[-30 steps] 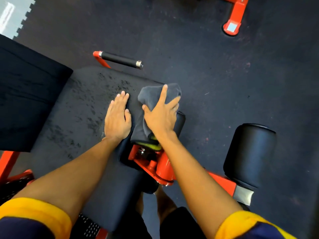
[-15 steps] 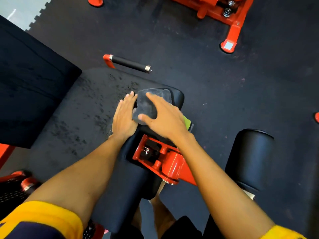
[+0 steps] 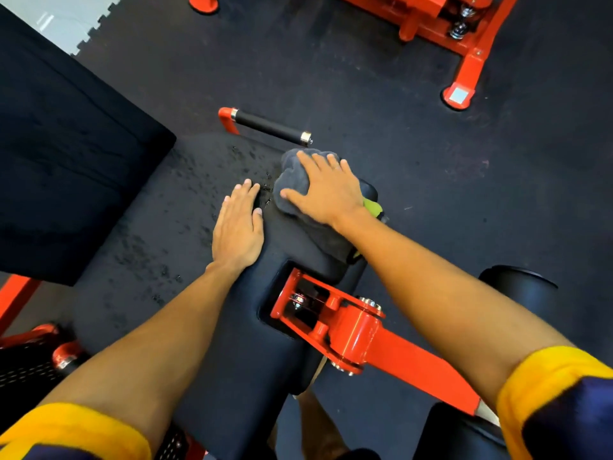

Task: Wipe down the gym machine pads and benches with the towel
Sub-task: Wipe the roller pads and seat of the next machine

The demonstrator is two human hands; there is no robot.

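Right hand (image 3: 326, 190): flat, fingers spread, pressing towel (image 3: 292, 185) at far edge of pad (image 3: 252, 343).
Left hand (image 3: 237, 227): flat on pad.
Floor (image 3: 447, 194): open, centre right.

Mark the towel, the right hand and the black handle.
towel (image 3: 293, 175), head view, grey folds above the thumb.
right hand (image 3: 328, 190), head view, back of the hand.
black handle (image 3: 270, 126), head view, middle of its sleeve.

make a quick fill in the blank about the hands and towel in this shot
1. The right hand presses the ____ towel onto the pad.
2. The left hand rests flat on the pad and holds ____.
3. The sleeves have ____ cuffs.

Missing words: grey; nothing; yellow
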